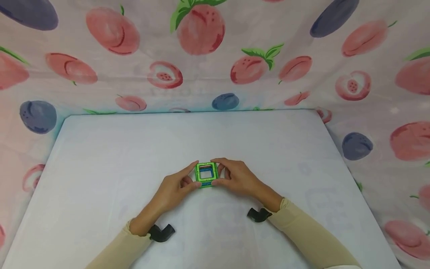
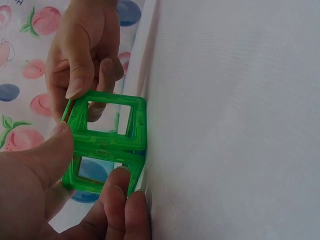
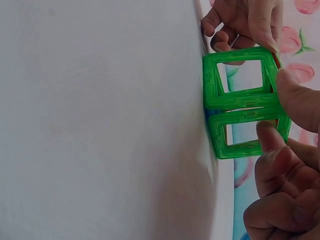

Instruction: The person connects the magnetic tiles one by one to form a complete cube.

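Note:
A small cube of magnetic building tiles (image 1: 206,180) sits on the white table at its middle, with open green square frames and some blue low down. My left hand (image 1: 172,190) grips its left side, thumb at the near corner and a finger at the far one. On the opposite side my right hand (image 1: 240,177) holds it the same way. Two green tiles (image 2: 102,140) meet edge to edge in the left wrist view, and a strip of red shows at the top. In the right wrist view a right fingertip (image 3: 270,136) presses the lower green frame (image 3: 245,114).
The white tabletop (image 1: 111,149) spreads around both hands. Fruit-printed cloth (image 1: 201,74) hangs behind it and along the sides. Black curved pieces stick out at the left cuff (image 1: 162,233) and the right cuff (image 1: 258,215).

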A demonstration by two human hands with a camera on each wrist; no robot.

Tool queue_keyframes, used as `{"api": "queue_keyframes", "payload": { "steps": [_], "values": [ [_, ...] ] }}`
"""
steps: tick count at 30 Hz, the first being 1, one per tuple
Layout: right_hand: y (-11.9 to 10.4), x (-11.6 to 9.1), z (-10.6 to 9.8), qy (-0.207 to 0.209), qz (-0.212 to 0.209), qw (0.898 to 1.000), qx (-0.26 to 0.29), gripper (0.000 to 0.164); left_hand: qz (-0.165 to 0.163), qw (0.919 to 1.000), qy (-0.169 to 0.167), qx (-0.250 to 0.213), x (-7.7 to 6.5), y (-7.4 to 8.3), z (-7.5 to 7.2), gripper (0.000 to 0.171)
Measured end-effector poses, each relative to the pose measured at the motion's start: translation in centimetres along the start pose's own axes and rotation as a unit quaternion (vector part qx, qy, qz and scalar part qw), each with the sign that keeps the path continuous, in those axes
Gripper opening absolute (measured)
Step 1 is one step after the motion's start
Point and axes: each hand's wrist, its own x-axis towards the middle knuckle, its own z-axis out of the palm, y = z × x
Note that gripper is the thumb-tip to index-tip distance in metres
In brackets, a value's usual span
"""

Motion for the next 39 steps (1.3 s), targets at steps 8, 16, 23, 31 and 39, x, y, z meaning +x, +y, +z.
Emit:
{"api": "queue_keyframes", "payload": {
  "steps": [8, 16, 23, 31, 39],
  "values": [
    [0.0, 0.3, -0.9, -0.028, -0.001, 1.000, 0.006, 0.067, 0.003, 1.0000, 0.001, 0.006, 0.0, 0.1, 0.0, 0.066],
    [0.0, 0.7, -1.5, -0.048, -0.019, 0.999, -0.018, 0.065, 0.007, 1.0000, -0.002, 0.001, 0.1, 0.0, 0.0, 0.066],
    [0.2, 0.7, -1.4, -0.016, 0.002, 1.000, 0.013, 0.068, 0.004, 1.0000, -0.001, 0.004, 0.1, 0.0, 0.0, 0.066],
    [0.7, 0.6, -1.1, -0.009, 0.019, 0.998, 0.063, 0.066, 0.009, 0.9999, 0.006, 0.003, 0.1, 0.2, -0.2, 0.066],
    [1.5, 0.9, -0.9, 0.005, -0.053, 0.998, 0.013, 0.068, 0.013, 0.9999, 0.007, 0.001, 0.1, 0.3, -0.3, 0.066]
  ]
}}
